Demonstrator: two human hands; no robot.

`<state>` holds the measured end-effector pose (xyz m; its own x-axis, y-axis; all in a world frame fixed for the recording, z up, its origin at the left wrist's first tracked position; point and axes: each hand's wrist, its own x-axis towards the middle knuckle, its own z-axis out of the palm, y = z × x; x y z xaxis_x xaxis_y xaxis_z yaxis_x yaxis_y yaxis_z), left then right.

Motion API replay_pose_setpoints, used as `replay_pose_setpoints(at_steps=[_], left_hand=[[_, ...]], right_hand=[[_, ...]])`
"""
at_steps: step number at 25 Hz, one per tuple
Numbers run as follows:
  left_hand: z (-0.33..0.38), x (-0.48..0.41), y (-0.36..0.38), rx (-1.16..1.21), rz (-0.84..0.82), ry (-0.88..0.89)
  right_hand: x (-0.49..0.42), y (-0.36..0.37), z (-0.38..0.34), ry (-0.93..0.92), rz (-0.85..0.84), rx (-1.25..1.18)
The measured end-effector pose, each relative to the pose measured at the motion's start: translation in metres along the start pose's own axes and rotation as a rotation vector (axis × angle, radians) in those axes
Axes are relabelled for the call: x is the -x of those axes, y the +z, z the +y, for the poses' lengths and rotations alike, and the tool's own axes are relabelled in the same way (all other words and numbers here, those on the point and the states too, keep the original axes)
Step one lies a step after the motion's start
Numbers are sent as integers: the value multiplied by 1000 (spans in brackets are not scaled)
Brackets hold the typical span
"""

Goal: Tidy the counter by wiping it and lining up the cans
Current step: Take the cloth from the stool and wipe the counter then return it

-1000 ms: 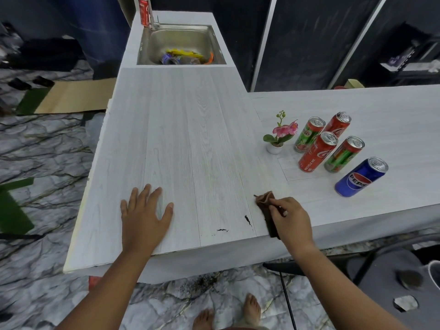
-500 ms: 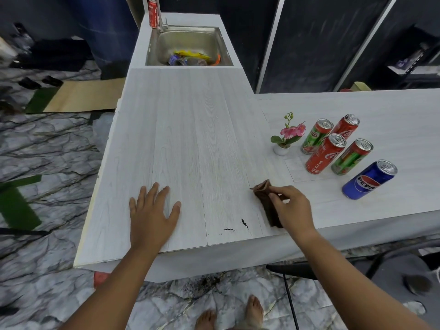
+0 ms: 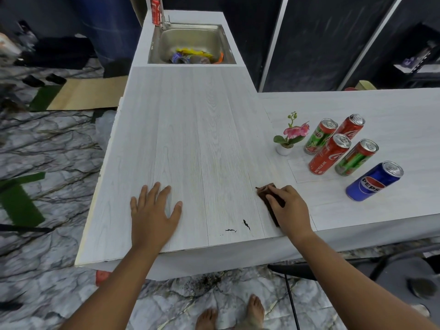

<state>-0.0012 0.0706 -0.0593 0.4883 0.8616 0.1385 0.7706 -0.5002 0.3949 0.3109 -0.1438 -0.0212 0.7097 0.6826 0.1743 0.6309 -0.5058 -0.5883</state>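
Note:
My right hand point(image 3: 289, 208) presses a dark brown cloth point(image 3: 266, 191) flat on the white wood-grain counter point(image 3: 190, 139), near its front edge. My left hand point(image 3: 152, 213) lies flat on the counter, fingers spread, holding nothing. To the right stand several cans in a loose cluster: a blue Pepsi can point(image 3: 373, 181), two red cans point(image 3: 329, 154) point(image 3: 352, 126) and two green-and-red cans point(image 3: 320, 136) point(image 3: 356, 158). Two small dark marks point(image 3: 246, 224) sit on the counter between my hands.
A small white pot with a pink flower point(image 3: 289, 136) stands left of the cans. At the far end a steel sink point(image 3: 190, 41) holds several items, with a red can point(image 3: 156, 10) beside its tap. A dark chair point(image 3: 392, 270) stands below the counter on the right.
My right hand has pushed the cloth a little away from the counter's front edge. My left hand stays flat in place. The cans have not moved.

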Motion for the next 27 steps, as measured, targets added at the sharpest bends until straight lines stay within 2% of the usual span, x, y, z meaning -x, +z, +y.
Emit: replay_pose_setpoints(at_steps=[3, 8, 11, 14, 18, 27], left_hand=[[0, 0, 1, -14, 7, -1], [-1, -1, 2, -12, 17, 4], [-2, -1, 3, -15, 20, 3], [-2, -2, 3, -15, 19, 3], [-1, -2, 2, -12, 24, 3], [0, -1, 1, -5, 15, 2]], right_hand=[[13, 6, -12, -68, -11, -31], [27, 14, -28, -143, -138, -131], [9, -1, -19, -72, -40, -174], [-28, -27, 9, 61, 69, -101], [-50, -27, 24, 152, 4, 47], [17, 11, -28, -186, -125, 10]])
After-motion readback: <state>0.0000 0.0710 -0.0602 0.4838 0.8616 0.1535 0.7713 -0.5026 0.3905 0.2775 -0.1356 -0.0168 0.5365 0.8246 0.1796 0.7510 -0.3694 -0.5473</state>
